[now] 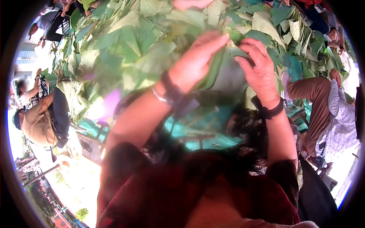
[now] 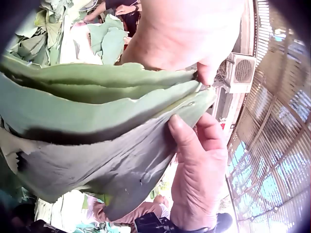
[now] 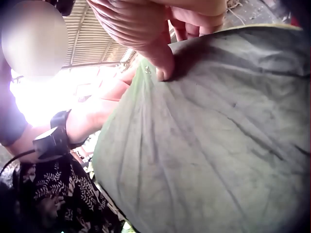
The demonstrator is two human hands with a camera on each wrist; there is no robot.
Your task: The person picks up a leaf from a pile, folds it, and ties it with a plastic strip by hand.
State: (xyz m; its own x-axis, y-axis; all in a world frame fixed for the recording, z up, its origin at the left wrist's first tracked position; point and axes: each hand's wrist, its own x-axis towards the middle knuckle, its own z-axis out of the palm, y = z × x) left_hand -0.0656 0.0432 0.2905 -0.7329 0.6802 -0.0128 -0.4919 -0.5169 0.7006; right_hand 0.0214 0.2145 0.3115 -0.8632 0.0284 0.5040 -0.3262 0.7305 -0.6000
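Note:
Both hands hold up a folded bundle of lotus leaf (image 1: 230, 76) in front of the chest, gathered to a point at the top. In the left wrist view several green layers of the leaf (image 2: 97, 116) fan open below that point. My left hand (image 1: 197, 60) pinches the gathered tip, its thumb right at the end. A little below the tip, my right hand (image 1: 261, 70) grips the leaf's edge, thumb on the near face and fingers behind. The right wrist view shows the grey-green, veined face of the leaf (image 3: 194, 141) with the right thumb pressed on it.
A broad heap of lotus leaves (image 1: 133, 26) spreads beyond the hands. Teal sheeting (image 1: 205, 140) shows below them. A seated person (image 1: 42, 117) is at the left, and another person in brown trousers (image 1: 315, 98) sits close on the right.

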